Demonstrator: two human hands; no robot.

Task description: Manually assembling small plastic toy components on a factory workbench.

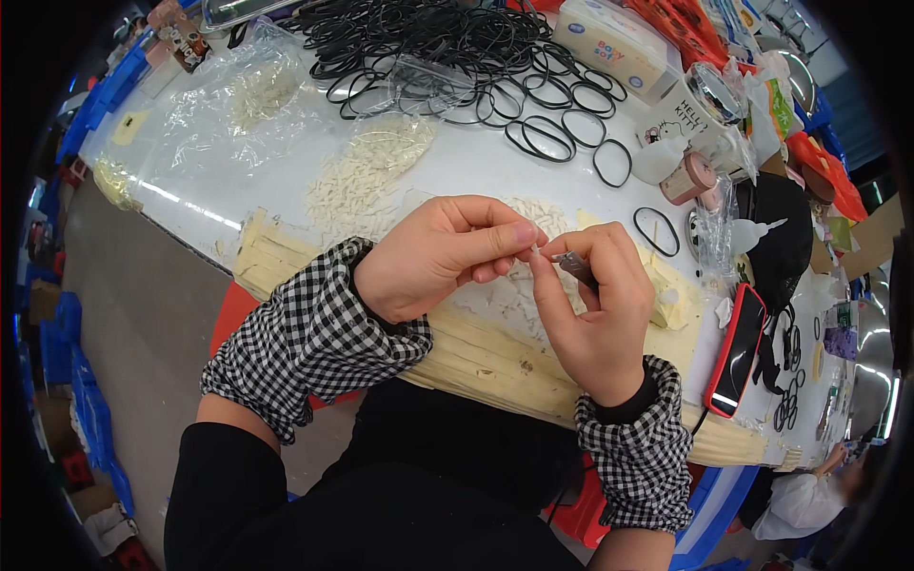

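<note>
Over the near edge of the white table, my left hand (433, 252) pinches a tiny white piece (535, 249) between thumb and forefinger. My right hand (609, 309) meets it there, thumb tip and forefinger closed close to the same piece. A small grey metal blade (574, 267) is held among the right fingers, partly covered by them. Below and behind both hands lie loose white pieces and scraps. A larger heap of similar small white pieces (347, 190) spreads to the left of my left hand.
Yellowish tape (495, 366) covers the table's near edge. Black rubber rings (409, 43) pile up at the back, beside a tissue box (619, 43). On the right are a printed white cup (676, 119), a pink jar (687, 179) and a red-cased phone (736, 352). Clear plastic bags (228, 114) lie left.
</note>
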